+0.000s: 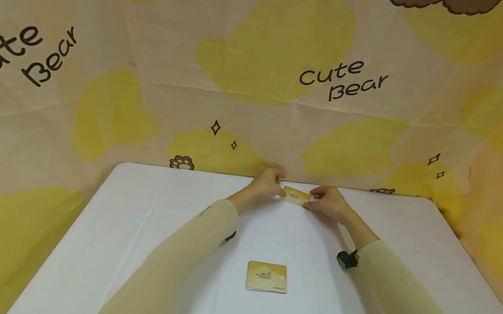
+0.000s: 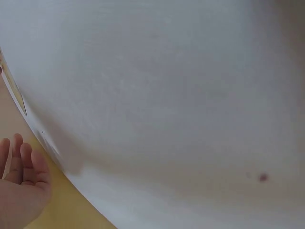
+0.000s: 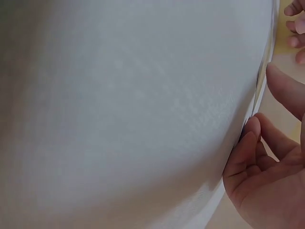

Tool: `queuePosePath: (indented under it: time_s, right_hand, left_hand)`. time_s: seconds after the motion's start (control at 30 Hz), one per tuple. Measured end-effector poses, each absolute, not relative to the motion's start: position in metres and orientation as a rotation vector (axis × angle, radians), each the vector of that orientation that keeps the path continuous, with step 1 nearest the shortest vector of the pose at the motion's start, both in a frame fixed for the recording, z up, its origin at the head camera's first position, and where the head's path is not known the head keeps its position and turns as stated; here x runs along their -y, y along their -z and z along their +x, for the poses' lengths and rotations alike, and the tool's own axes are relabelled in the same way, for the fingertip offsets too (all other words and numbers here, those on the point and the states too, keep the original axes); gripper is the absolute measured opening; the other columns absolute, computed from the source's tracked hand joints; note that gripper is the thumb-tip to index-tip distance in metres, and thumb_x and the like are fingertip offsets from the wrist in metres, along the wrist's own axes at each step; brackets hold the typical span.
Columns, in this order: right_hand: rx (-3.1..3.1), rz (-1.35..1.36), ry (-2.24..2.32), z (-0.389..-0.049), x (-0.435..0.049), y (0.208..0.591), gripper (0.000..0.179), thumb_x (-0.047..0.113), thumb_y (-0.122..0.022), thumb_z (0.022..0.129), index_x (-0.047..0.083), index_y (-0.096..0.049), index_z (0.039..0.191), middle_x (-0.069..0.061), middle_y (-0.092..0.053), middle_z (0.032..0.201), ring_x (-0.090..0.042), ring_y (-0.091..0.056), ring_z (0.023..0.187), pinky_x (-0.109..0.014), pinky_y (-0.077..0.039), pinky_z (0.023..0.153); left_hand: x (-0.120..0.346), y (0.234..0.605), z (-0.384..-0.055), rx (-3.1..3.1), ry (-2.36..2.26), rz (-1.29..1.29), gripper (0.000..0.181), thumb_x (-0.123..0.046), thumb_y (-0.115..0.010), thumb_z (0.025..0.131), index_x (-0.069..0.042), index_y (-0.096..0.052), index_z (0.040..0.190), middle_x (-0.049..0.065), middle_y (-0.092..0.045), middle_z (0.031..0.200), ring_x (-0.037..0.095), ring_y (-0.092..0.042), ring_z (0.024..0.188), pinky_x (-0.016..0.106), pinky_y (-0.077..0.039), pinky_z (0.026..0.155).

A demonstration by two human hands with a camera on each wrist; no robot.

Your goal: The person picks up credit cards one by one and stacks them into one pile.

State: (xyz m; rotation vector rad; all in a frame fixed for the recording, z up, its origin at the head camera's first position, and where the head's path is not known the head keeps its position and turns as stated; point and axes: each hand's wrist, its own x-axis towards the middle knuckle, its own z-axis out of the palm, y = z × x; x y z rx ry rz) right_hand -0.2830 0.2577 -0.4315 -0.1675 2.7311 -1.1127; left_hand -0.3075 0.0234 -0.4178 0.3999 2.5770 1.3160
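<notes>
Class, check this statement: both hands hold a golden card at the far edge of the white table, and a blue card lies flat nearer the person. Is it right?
Not quite. The card lying flat is golden too, not blue, as the head view shows. The left hand and right hand do hold a golden card near the far edge of the white table.

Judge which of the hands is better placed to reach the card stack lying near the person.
Probably right, narrowly. Both hands pinch the raised card at the table's far edge; the right hand sits a little nearer the stack than the left hand.
</notes>
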Motion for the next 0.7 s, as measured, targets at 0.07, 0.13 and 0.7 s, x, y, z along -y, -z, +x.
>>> queuePosePath:
  time_s: [0.07, 0.13, 0.7]
  right_hand:
    - [-2.747, -0.202, 1.082, -0.2828, -0.2567, 0.4309, 0.055, 0.019, -0.087, 0.083, -0.010, -0.068, 0.126, -0.022, -0.068, 0.117, -0.032, -0.059, 0.106, -0.043, -0.047, 0.095]
    - [-2.755, -0.230, 1.062, -0.2833, -0.2555, 0.4305, 0.054, 0.017, -0.088, 0.083, -0.010, -0.068, 0.125, -0.022, -0.068, 0.115, -0.033, -0.060, 0.107, -0.045, -0.047, 0.096]
    - [-2.693, -0.217, 1.118, -0.2804, -0.2542, 0.4281, 0.050, 0.006, -0.086, 0.084, -0.013, -0.061, 0.123, -0.019, -0.062, 0.108, -0.031, -0.055, 0.102, -0.039, -0.045, 0.092]
  left_hand:
    - [-0.0250, 0.4187, -0.3084, -2.571, -1.296, 0.389, 0.065, 0.001, -0.085, 0.078, 0.001, -0.063, 0.140, 0.016, -0.065, 0.115, 0.018, -0.054, 0.095, 0.027, -0.047, 0.081]
    - [-0.0261, 0.4192, -0.3094, -2.570, -1.274, 0.381, 0.066, 0.001, -0.085, 0.078, 0.001, -0.063, 0.141, 0.014, -0.065, 0.113, 0.018, -0.054, 0.094, 0.027, -0.047, 0.080]
    - [-0.0287, 0.4270, -0.3104, -2.625, -1.079, 0.412, 0.058, -0.002, -0.088, 0.077, 0.000, -0.069, 0.132, 0.007, -0.065, 0.108, 0.019, -0.057, 0.096, 0.029, -0.049, 0.084]
